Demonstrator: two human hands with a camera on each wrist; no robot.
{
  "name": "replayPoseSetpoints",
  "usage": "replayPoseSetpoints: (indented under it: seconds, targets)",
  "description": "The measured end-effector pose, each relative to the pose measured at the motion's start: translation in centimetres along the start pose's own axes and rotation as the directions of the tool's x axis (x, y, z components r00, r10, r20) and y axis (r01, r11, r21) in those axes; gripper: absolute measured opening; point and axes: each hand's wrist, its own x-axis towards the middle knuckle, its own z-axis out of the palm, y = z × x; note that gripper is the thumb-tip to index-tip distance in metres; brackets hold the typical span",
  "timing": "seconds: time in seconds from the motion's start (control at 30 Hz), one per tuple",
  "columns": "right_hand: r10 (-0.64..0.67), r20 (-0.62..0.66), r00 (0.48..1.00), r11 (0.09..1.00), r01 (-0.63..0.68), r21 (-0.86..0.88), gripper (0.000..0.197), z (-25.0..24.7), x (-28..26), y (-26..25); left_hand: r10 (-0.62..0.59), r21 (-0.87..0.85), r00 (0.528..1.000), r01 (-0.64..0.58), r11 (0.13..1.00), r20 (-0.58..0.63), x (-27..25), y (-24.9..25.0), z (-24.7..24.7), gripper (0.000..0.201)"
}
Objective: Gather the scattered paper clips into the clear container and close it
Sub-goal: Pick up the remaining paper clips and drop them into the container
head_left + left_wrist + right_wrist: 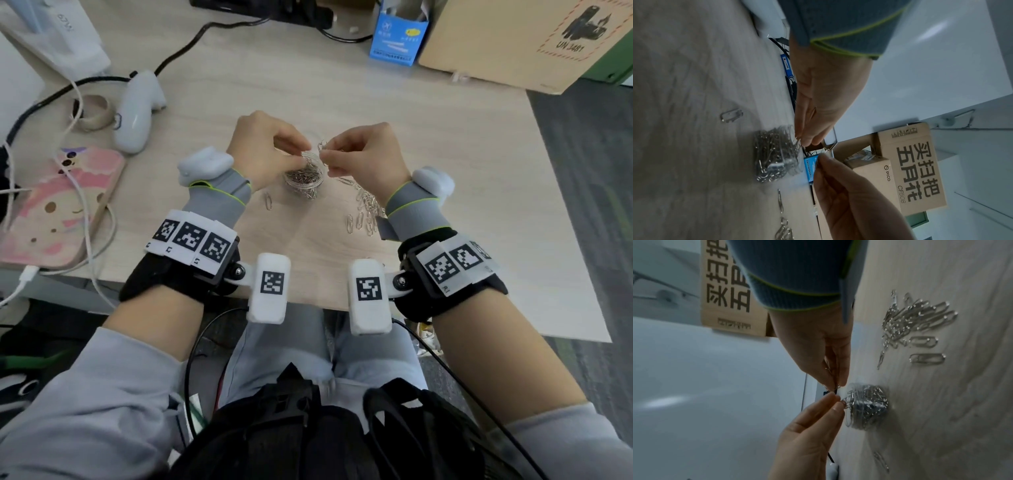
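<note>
A small clear container [305,176] stands open on the desk, nearly full of silver paper clips. Both hands hover right above its mouth. My left hand [300,150] pinches a few clips at the container's rim, also seen in the left wrist view [807,142]. My right hand [325,161] pinches a tangled bunch of clips [321,148] beside it, fingertips almost touching the left hand's. A loose pile of clips [366,209] lies to the right of the container [867,407], under my right wrist, and shows as a heap [916,319] in the right wrist view. A stray clip [268,201] lies to the left.
A pink phone [58,212] with white cables, a white controller [137,109] and a tape roll [92,111] sit at the left. A blue box [397,34] and a cardboard box [513,37] stand at the back. The desk's near edge [308,305] is just behind my wrists.
</note>
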Motion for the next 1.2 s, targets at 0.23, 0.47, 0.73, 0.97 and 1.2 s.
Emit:
replayPoseSetpoints:
  seconds: [0.23, 0.47, 0.73, 0.97, 1.2]
  targets:
    - [-0.084, -0.001, 0.996, 0.966, 0.081, -0.244, 0.011, 1.9, 0.5, 0.2, -0.062, -0.040, 0.986, 0.057, 0.998, -0.152, -1.1, -1.1, -0.8, 0.019]
    - [-0.098, -0.171, 0.980, 0.961, 0.049, -0.271, 0.017, 0.7, 0.3, 1.4, -0.326, 0.328, 0.945, 0.311, 0.892, -0.010, -2.2, -2.2, -1.5, 0.022]
    - [0.010, -0.107, 0.994, 0.869, -0.061, -0.491, 0.022, 0.3, -0.7, 3.7, -0.433, 0.369, 0.901, 0.405, 0.837, -0.007, -2.6, -2.3, -1.4, 0.021]
    - [0.056, -0.079, 0.995, 0.819, -0.092, -0.566, 0.014, 0.7, -0.9, 3.5, -0.388, 0.399, 0.922, 0.349, 0.848, 0.017, -2.9, -1.9, -0.6, 0.011]
    - [0.060, -0.006, 0.998, 0.779, -0.050, -0.625, 0.016, 0.6, -1.0, 3.1, -0.189, 0.195, 0.974, 0.210, 0.958, -0.124, -2.9, -1.9, -0.9, 0.009]
